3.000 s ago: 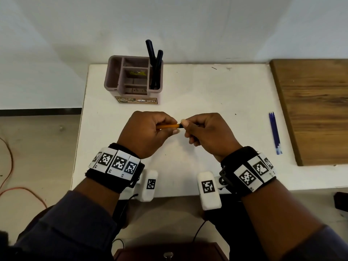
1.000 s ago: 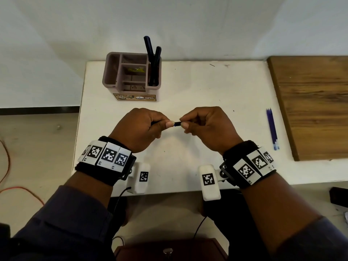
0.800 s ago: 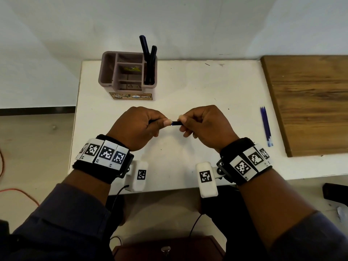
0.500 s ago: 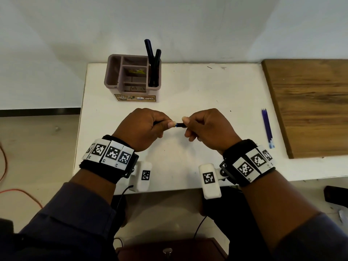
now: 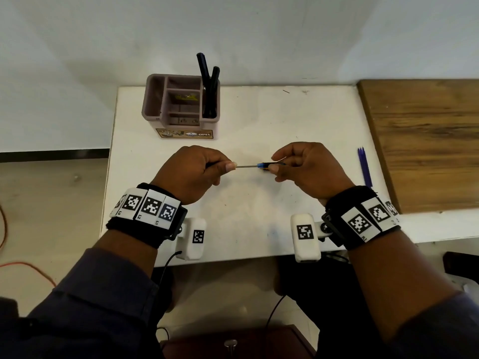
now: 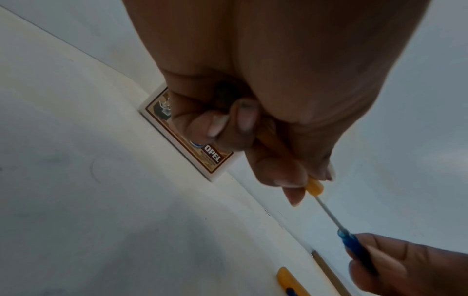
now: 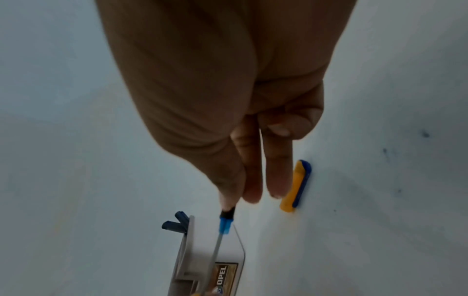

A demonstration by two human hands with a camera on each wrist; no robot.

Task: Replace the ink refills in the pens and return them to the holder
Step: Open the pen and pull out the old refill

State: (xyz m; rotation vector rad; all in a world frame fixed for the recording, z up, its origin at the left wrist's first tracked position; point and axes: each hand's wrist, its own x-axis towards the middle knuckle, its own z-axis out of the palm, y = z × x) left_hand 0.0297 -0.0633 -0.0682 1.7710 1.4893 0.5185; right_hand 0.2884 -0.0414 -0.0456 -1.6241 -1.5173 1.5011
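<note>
My left hand grips a yellow pen barrel, mostly hidden in the fist. My right hand pinches the blue and black tip piece between thumb and fingers. A thin grey refill runs from the tip piece into the barrel, partly drawn out, over the white table. In the wrist views the refill spans the gap between the hands. The pen's yellow cap with a blue clip lies on the table under my right hand.
A mauve pen holder stands at the table's back left, with two black pens in its right compartment. Blue spare refills lie to the right, next to a wooden board.
The hands have drawn apart. The right hand has moved right with the tip piece, and a length of grey refill now shows between the hands.
</note>
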